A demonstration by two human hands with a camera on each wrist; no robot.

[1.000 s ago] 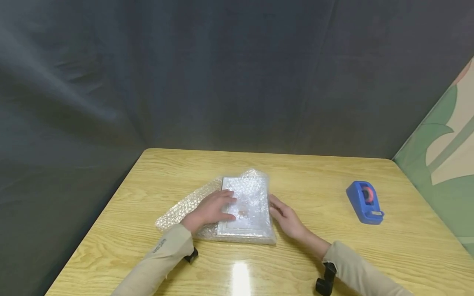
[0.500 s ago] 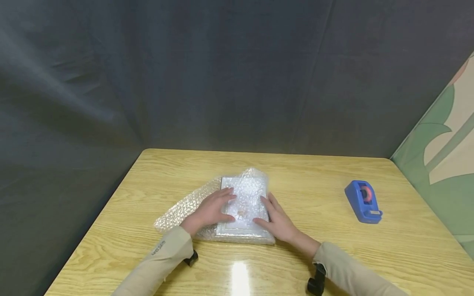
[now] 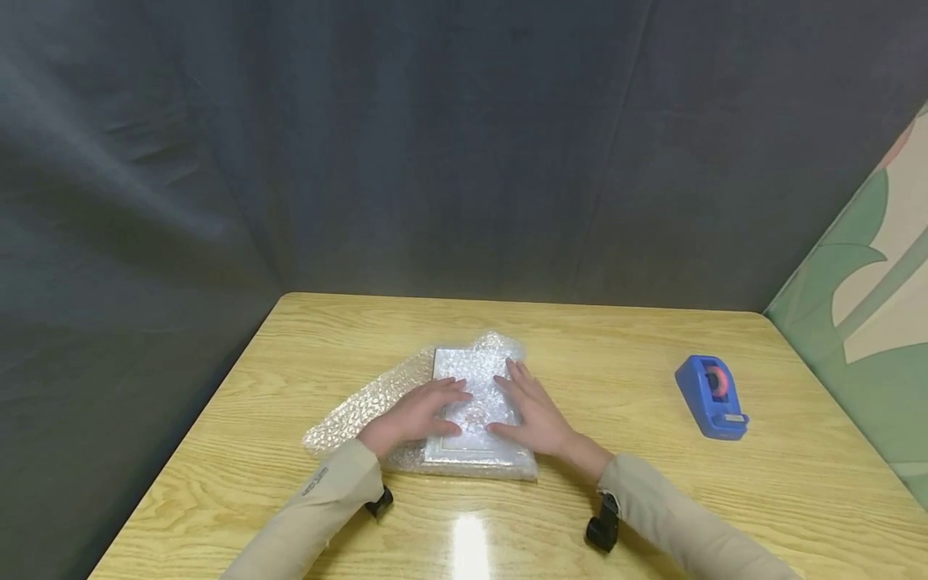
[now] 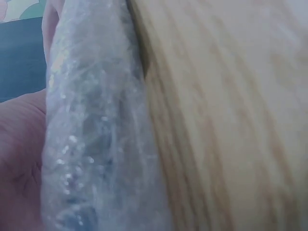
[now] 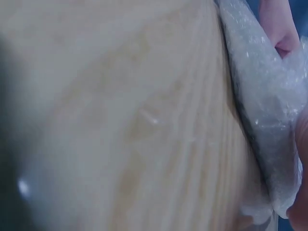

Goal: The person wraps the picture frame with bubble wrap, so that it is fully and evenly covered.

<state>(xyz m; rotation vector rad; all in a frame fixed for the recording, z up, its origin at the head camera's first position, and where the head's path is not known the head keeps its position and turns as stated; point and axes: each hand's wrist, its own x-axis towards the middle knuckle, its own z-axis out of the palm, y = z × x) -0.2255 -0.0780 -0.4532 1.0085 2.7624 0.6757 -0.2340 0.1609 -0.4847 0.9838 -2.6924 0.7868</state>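
Observation:
A flat rectangular framed piece [image 3: 474, 445], probably a picture frame, lies on the table under clear bubble wrap. A loose flap of the bubble wrap [image 3: 355, 415] spreads out to its left. My left hand [image 3: 416, 412] rests on the left part of the package with its fingers extended. On the right side, my right hand [image 3: 536, 419] lies over the wrapped edge, fingers spread and touching the top. In the left wrist view the bubble wrap [image 4: 96, 125] forms a thick edge beside the palm. The right wrist view shows the bubble wrap [image 5: 264, 96] between the two hands.
A blue tape dispenser [image 3: 712, 397] with a reddish roll stands at the right of the wooden table [image 3: 616, 346]. Dark curtains [image 3: 464, 145] hang behind and to the left. A patterned green and beige cloth [image 3: 884, 322] borders the right side.
My right hand has moved left from beside the package's right edge onto its top. The left hand has stayed nearly in place, and the package lies as before.

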